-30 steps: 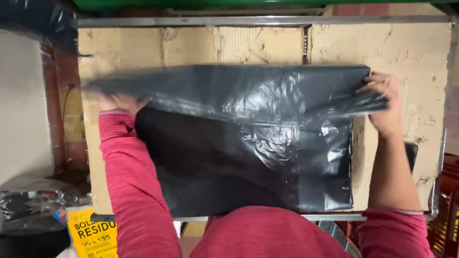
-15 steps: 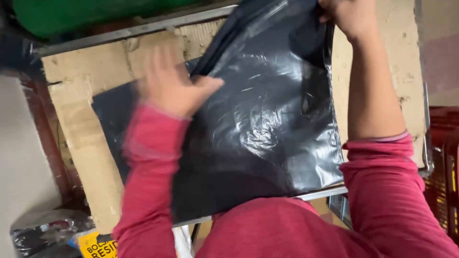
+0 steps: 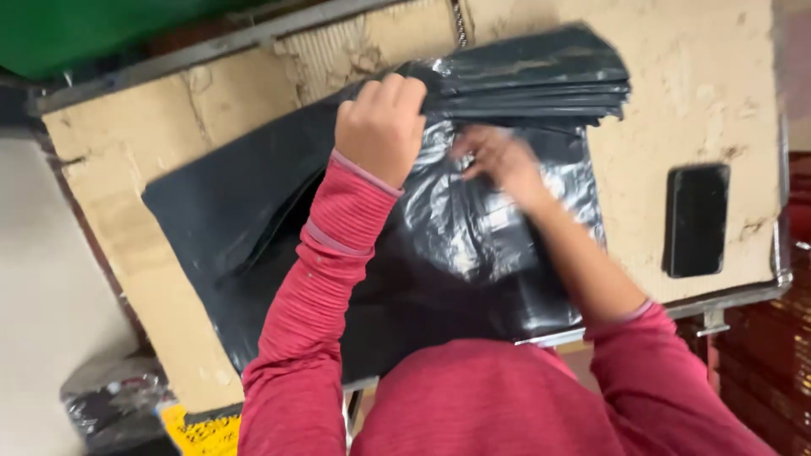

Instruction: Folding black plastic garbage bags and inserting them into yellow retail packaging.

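Two hands on a black plastic bag

Both hands meet near the upper middle of a large, glossy black plastic bag [image 3: 439,245] that lies spread over a worn sheet of tan cardboard [image 3: 110,194]. The left hand [image 3: 380,127] is curled into a fist, knuckles up and fingers tucked under, clenched on a folded band of the bag's plastic near its far end. Its wrist is bent slightly, and the forearm, in a ribbed red sleeve [image 3: 312,295] with a pale cuff edge, runs down and to the left toward the body. The right hand [image 3: 494,160] is blurred; it lies on the crinkled film just beside the left fist, fingers pointing toward it, but whether those fingers pinch the plastic or only press on it cannot be told. The right forearm is bare from the wrist, the red sleeve pushed up near the elbow.

Beyond the hands, the far part of the bag is folded over on itself into a flat stack of layers whose edges show at the right. The near part lies flatter, with a long crease running out to the left and one corner reaching toward the cardboard's left side. The cardboard rests on a grey metal frame [image 3: 743,295]. A dark rectangular phone [image 3: 695,219] lies flat on the cardboard, well to the right of the bag and not touching it. A green surface [image 3: 101,34] shows at the top left.
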